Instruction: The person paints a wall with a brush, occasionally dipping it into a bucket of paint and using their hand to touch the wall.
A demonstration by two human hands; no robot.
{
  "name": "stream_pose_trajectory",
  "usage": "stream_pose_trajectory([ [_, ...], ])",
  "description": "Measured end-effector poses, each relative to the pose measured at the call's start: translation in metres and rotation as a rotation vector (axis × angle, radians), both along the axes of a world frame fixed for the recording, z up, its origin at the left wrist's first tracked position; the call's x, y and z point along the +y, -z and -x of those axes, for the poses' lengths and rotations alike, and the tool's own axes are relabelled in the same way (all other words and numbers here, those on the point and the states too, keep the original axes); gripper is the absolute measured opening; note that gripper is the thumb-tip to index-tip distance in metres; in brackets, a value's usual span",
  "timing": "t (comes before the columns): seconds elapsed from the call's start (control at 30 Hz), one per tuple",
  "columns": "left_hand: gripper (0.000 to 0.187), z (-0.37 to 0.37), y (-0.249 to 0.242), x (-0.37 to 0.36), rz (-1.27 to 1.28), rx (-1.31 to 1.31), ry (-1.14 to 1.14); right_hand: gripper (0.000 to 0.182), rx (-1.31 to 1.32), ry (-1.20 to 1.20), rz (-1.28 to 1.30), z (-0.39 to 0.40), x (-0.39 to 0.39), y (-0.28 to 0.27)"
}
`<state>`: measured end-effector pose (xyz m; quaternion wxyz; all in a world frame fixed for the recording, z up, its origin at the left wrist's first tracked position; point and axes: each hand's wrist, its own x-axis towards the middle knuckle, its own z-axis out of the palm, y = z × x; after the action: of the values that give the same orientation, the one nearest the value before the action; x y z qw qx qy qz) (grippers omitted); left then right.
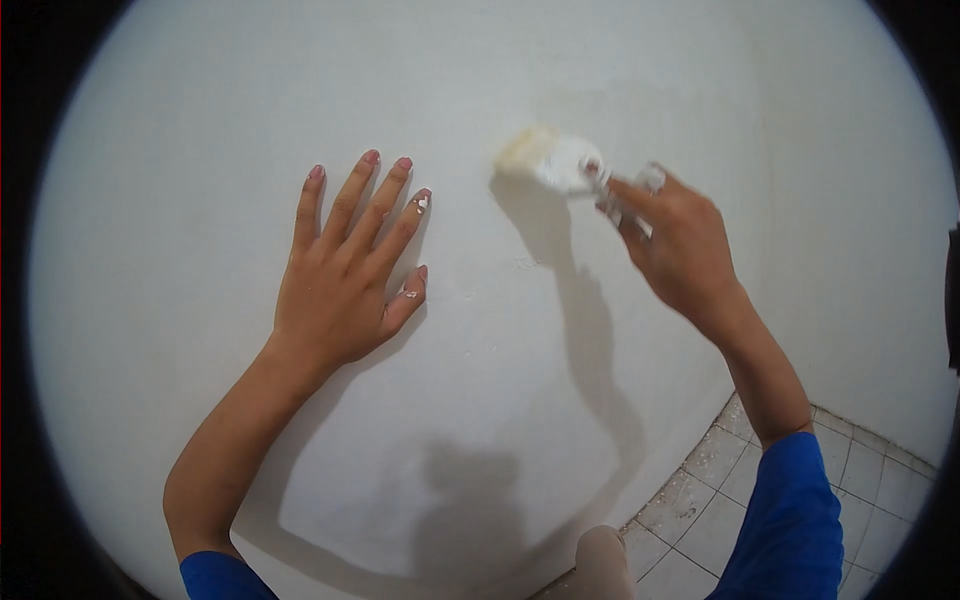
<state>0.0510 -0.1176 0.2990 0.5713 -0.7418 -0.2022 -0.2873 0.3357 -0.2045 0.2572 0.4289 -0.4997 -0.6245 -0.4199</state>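
My left hand (345, 265) lies flat against the white wall (440, 90), its fingers spread and dotted with white paint. To its right, my right hand (680, 240) grips a paintbrush (568, 165) by its handle. White paint coats the brush's body, and its pale yellowish bristles point left, close to the wall surface. Motion blurs the brush a little. White smears also mark the fingers of my right hand. Below the brush, small rough specks show on the wall.
A second wall (860, 200) meets this one at a corner on the right. Speckled floor tiles (700, 510) show at the lower right, near a light-coloured rounded shape (602, 560) at the bottom edge. My shadow (470, 500) falls across the wall.
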Motion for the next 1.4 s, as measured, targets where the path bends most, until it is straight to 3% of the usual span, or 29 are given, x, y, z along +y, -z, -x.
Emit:
stream_pose_trajectory([
  [0.17, 0.054, -0.001, 0.003, -0.009, -0.008, 0.003, -0.003, 0.043, -0.1, 0.173, 0.55, 0.03, -0.051, 0.07],
  [0.3, 0.053, 0.0, 0.002, -0.009, 0.006, 0.006, -0.002, 0.03, -0.183, 0.233, 1.11, 0.04, -0.076, 0.059],
  [0.4, 0.05, -0.001, 0.003, -0.003, -0.007, -0.008, 0.031, 0.019, -0.281, 0.209, 0.762, 0.022, -0.041, 0.052],
  [0.47, 0.052, 0.0, 0.003, -0.001, 0.027, 0.011, 0.042, 0.017, -0.22, 0.193, 0.692, 0.014, -0.028, 0.009],
  [0.6, 0.052, 0.001, -0.003, 0.0, 0.066, 0.038, 0.06, 0.017, -0.024, 0.178, 0.233, 0.024, -0.049, -0.056],
  [0.63, 0.052, 0.001, -0.003, -0.001, 0.061, 0.036, 0.054, 0.017, -0.022, 0.128, 0.165, 0.024, -0.053, -0.063],
  [0.73, 0.052, 0.004, -0.004, -0.003, 0.04, 0.033, 0.064, 0.02, -0.193, 0.288, 0.203, 0.023, -0.036, -0.041],
  [0.8, 0.052, 0.004, -0.004, -0.002, 0.045, 0.033, 0.063, 0.034, -0.222, 0.279, 0.401, 0.033, -0.03, 0.003],
  [0.87, 0.052, 0.005, -0.004, 0.002, 0.035, 0.031, 0.066, 0.037, -0.279, 0.213, 0.68, 0.047, -0.051, 0.028],
  [1.0, 0.053, 0.005, -0.003, 0.005, 0.018, 0.037, 0.044, 0.023, -0.159, 0.117, 1.285, 0.051, -0.058, 0.027],
  [1.07, 0.054, 0.005, -0.003, 0.005, 0.01, 0.038, 0.04, 0.019, -0.128, 0.211, 0.98, 0.044, -0.047, 0.026],
  [1.13, 0.054, 0.006, -0.003, 0.005, 0.01, 0.037, 0.043, 0.02, -0.019, 0.219, 0.742, 0.034, -0.039, -0.01],
  [1.23, 0.053, 0.002, -0.004, -0.001, 0.022, 0.032, -0.001, 0.012, -0.017, 0.057, 0.194, 0.019, -0.042, -0.042],
  [1.33, 0.053, 0.0, -0.004, -0.002, 0.032, 0.037, -0.032, 0.017, -0.123, 0.047, 0.06, 0.009, -0.028, -0.042],
  [1.4, 0.053, 0.001, -0.004, -0.001, 0.026, 0.031, -0.024, 0.03, -0.249, 0.178, 0.253, 0.006, -0.006, 0.011],
])
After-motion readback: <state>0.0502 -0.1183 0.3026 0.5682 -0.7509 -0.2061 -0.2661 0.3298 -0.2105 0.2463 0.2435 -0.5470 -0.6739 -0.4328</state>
